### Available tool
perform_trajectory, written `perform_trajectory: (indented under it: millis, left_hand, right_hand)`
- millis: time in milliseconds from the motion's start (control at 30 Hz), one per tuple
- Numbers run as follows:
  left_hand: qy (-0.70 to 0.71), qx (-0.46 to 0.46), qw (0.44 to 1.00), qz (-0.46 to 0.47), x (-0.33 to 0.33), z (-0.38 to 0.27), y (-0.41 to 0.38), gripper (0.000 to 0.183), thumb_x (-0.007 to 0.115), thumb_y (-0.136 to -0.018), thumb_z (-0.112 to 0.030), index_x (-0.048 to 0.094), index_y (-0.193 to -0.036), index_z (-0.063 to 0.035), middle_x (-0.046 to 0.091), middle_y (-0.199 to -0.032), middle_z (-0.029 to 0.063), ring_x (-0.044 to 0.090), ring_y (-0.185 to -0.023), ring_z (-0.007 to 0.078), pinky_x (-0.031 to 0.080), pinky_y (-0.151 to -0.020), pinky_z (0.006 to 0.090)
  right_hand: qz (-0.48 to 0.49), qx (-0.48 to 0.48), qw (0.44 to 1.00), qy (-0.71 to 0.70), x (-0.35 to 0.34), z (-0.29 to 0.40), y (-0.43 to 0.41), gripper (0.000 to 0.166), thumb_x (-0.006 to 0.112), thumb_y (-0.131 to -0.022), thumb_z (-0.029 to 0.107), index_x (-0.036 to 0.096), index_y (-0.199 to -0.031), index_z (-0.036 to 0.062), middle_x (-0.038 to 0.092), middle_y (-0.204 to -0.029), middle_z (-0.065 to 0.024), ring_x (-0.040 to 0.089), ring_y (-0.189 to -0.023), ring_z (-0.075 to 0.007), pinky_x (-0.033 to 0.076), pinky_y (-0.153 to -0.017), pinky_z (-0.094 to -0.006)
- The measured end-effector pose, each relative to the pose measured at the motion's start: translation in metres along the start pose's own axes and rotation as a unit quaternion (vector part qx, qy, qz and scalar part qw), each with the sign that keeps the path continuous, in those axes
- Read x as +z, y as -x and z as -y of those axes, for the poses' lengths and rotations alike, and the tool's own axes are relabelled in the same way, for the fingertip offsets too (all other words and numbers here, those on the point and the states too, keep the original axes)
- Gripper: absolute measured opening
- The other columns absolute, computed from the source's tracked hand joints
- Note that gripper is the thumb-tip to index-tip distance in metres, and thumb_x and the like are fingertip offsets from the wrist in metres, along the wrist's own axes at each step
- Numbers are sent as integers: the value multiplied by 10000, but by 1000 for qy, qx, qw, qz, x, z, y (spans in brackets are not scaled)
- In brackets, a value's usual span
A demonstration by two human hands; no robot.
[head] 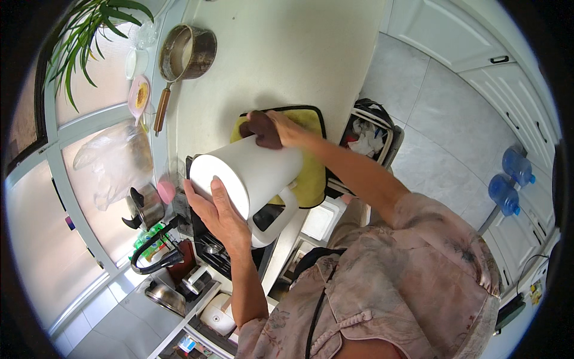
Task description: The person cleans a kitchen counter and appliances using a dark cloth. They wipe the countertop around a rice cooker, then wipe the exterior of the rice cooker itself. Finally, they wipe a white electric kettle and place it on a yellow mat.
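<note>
A large white jug point(264, 168) with a loop handle is tilted on its side over a yellow-green cloth with black edging point(314, 157). My left hand point(219, 217) holds its round, flat end, thumb on the face and fingers around the rim. Bunched in my right hand point(287, 130) is a dark brown cloth point(267, 130), pressed against the jug's side near its far end. The jug hides part of the yellow-green cloth and the sink area beneath.
A worn saucepan point(188, 53) with a wooden handle stands on the pale counter point(278, 54). At the left are a black faucet point(154, 244), a steel pot point(145, 208) and a clear plastic bag point(116, 159). An open waste bin point(367, 134) stands beside the counter; water bottles point(504, 193) are farther right.
</note>
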State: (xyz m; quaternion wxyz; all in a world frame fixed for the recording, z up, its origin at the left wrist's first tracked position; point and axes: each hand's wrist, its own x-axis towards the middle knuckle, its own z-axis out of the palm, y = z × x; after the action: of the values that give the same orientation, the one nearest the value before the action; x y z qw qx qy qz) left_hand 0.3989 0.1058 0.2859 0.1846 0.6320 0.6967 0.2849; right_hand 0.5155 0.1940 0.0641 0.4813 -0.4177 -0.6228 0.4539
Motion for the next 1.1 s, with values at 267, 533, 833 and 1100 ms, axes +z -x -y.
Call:
perform_trajectory:
  millis: [267,533,833,1100]
  left_hand:
    - [-30,17,999,-6,1,-8,2,764,533,-1010,-433,282,-1475,118,315,-1522,281,327,-1411,336,221,-1171,398]
    - [-23,29,999,-17,5,-5,1,715,545,-1013,-383,311,-1452,131,341,-1500,277,370,-1374,328,255,-1155,386]
    - [-25,33,998,-42,5,5,-6,785,583,-968,-393,289,-1468,136,330,-1530,291,349,-1420,338,242,-1167,375]
    - [388,42,915,-103,-21,45,33,451,542,-1006,-225,473,-1347,63,516,-1313,135,486,-1218,214,357,-1059,340]
  right_hand:
    - [-367,-10,919,-145,46,125,80,461,616,-911,106,502,-1347,11,546,-1325,-229,518,-1240,-391,405,-1055,-469]
    - [-95,-23,992,83,-11,86,9,255,471,-957,196,677,-1028,64,692,-867,-188,687,-830,-351,538,-738,-402]
    - [-457,78,886,-11,53,46,98,289,593,-988,267,637,-1104,7,660,-1029,-95,613,-1029,-229,458,-927,-316]
    - [-28,2,602,-798,-5,124,190,348,456,-1049,272,558,-1307,61,621,-1242,-105,612,-1084,-226,510,-945,-346]
